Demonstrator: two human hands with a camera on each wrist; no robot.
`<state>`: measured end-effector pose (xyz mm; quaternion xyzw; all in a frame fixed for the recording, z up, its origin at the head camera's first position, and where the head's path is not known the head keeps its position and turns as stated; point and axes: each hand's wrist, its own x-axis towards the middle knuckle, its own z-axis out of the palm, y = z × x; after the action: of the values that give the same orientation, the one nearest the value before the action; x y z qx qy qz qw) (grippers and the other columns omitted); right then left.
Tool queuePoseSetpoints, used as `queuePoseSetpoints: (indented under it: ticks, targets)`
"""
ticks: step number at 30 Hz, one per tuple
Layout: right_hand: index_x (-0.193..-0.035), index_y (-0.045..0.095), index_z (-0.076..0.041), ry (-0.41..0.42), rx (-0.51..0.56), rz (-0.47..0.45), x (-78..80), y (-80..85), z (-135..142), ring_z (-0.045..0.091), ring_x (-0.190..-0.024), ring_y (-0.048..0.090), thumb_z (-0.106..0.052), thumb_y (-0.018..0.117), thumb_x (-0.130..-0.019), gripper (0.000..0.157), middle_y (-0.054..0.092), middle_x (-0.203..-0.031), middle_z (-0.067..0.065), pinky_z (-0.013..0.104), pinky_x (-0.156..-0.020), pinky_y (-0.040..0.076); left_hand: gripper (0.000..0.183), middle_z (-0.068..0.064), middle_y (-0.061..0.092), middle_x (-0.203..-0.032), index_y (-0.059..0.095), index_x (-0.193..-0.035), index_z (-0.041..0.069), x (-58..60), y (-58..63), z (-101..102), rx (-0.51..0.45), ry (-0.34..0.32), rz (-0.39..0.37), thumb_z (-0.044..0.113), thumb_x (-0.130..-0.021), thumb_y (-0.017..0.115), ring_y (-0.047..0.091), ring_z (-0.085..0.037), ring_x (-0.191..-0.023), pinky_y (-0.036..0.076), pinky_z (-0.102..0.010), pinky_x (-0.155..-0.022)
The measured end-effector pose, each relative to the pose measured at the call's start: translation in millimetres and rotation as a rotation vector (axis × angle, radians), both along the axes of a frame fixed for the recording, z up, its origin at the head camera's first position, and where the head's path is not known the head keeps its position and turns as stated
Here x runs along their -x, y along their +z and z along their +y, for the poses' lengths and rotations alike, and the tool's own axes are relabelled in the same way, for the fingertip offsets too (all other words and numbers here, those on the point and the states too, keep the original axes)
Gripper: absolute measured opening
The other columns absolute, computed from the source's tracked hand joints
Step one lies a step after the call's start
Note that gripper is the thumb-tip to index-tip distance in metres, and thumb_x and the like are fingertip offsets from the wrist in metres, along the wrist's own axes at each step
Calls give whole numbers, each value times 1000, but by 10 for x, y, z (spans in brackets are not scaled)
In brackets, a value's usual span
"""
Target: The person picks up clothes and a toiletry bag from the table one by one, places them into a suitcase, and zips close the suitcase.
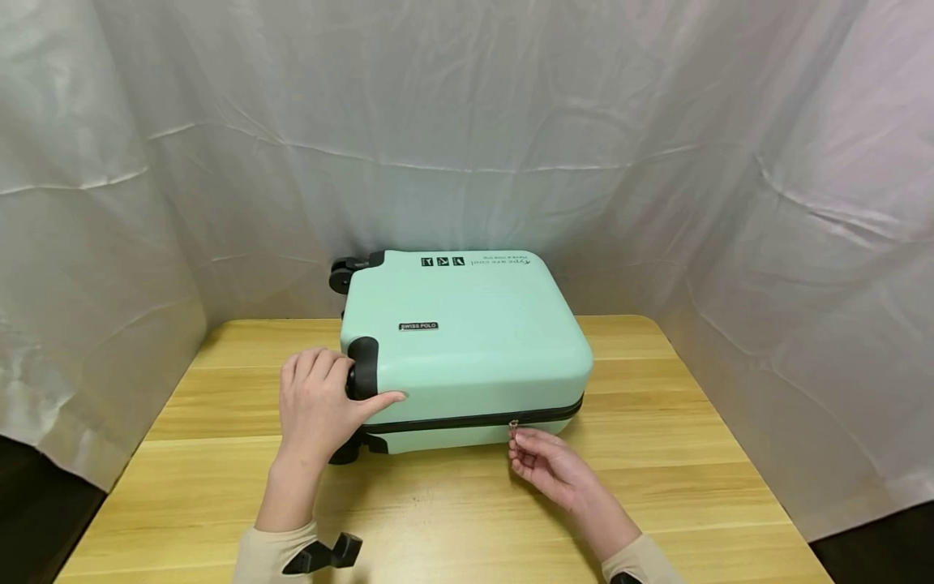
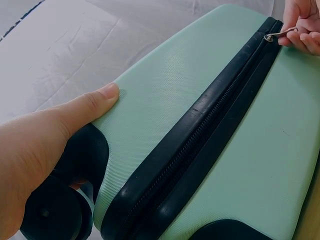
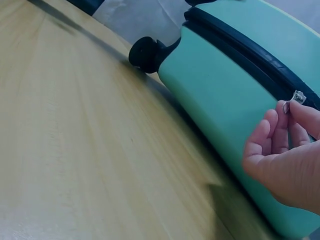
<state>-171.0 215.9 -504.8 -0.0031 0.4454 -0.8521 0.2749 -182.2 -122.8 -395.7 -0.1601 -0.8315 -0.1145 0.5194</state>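
A mint-green hard-shell suitcase (image 1: 474, 345) lies flat, its black zipper band (image 2: 200, 112) running along the near side. My left hand (image 1: 314, 405) grips the suitcase's left near corner, fingers over the wheel end and thumb (image 2: 107, 92) flat against the shell. Part of those fingers is hidden behind the corner. Toward the right of the near side, my right hand (image 1: 550, 466) pinches the metal zipper pull (image 3: 298, 97) between thumb and fingers. In the left wrist view the zipper teeth look closed between the slider and the wheel end.
Beneath the suitcase is a wooden table (image 1: 693, 454). Black wheels (image 1: 340, 277) stick out at the suitcase's left end. Grey curtains (image 1: 467, 122) hang behind the table and on both sides.
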Motion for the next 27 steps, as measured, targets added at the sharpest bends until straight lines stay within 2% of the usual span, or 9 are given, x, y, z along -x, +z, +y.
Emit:
queuePoseSetpoints:
  ticks: [4,9,16,27]
  targets:
    - [-98,66,-13,43,13,-31,11,9,-2,9,-83,59,-6,49,-99,19,67,-90,-3,21,-78,50,84,-14,63,-76,65,-76,0,3,-2,6,-4,-9,2,82,-59,64,55,-33,-80,40,-48,-79]
    - [-94,67,-14,131,97,-98,22,4,-16,7,-80,57,-8,46,-101,24,68,-88,-3,20,-76,48,85,-14,63,-77,66,-77,-1,3,1,4,-9,-13,4,82,-58,63,55,-34,-81,40,-49,-80]
    - [-91,70,-13,188,170,-155,9,9,-40,6,-79,59,-9,43,-102,29,69,-87,-3,19,-76,48,86,-14,63,-76,66,-76,-1,-8,-6,-17,-14,-18,17,83,-59,63,55,-34,-82,40,-50,-81]
    - [-91,69,-12,243,144,-170,-6,71,-317,8,-78,58,-9,47,-100,24,68,-85,-2,20,-79,48,85,-14,63,-77,67,-76,-1,-19,9,-5,-8,-16,22,82,-60,63,56,-34,-81,41,-49,-80]
